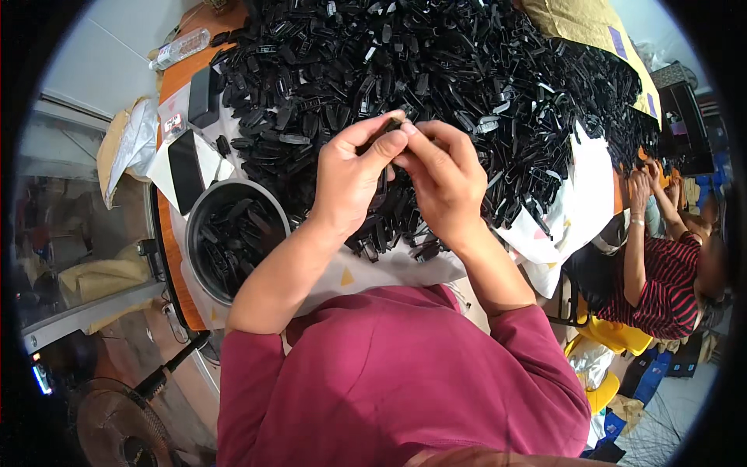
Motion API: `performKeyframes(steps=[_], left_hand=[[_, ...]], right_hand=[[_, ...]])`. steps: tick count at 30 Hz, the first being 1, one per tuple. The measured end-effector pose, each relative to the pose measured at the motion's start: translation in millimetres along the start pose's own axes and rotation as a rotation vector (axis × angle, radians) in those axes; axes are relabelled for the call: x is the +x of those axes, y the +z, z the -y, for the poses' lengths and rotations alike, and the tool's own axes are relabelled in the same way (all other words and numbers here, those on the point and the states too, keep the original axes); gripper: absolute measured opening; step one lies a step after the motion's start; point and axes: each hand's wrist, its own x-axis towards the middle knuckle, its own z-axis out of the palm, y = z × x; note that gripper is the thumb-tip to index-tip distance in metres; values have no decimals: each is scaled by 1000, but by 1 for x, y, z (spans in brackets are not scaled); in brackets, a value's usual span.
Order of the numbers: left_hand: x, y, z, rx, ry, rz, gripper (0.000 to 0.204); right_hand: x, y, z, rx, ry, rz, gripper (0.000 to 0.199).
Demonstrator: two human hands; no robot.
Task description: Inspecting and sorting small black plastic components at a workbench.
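Observation:
Both my hands meet over the near edge of a large heap of small black plastic parts (327, 78). Between the fingertips of my left hand (346, 175) and my right hand (450, 175) is one dark, narrow plastic part (394, 124). Thumbs and forefingers of both hands are closed on it, covering most of its shape. To the left of my left forearm stands a round grey bowl (192, 241) with more of the black parts inside.
A phone (186, 171), a dark box (204, 97) and a clear plastic bottle (183, 49) lie along the table's left edge. Yellowish sacking (580, 23) covers the far right of the heap. Another person in a striped shirt (661, 280) works at the right. A fan (120, 424) stands lower left.

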Motion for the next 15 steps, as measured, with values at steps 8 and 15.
performKeyframes(steps=[8, 15], left_hand=[[-34, -50, -21, 20, -116, 15, 26], [-88, -140, -51, 1455, 44, -363, 18]], right_hand=[[4, 1, 4, 622, 539, 503, 25], [41, 27, -142, -606, 116, 258, 31]])
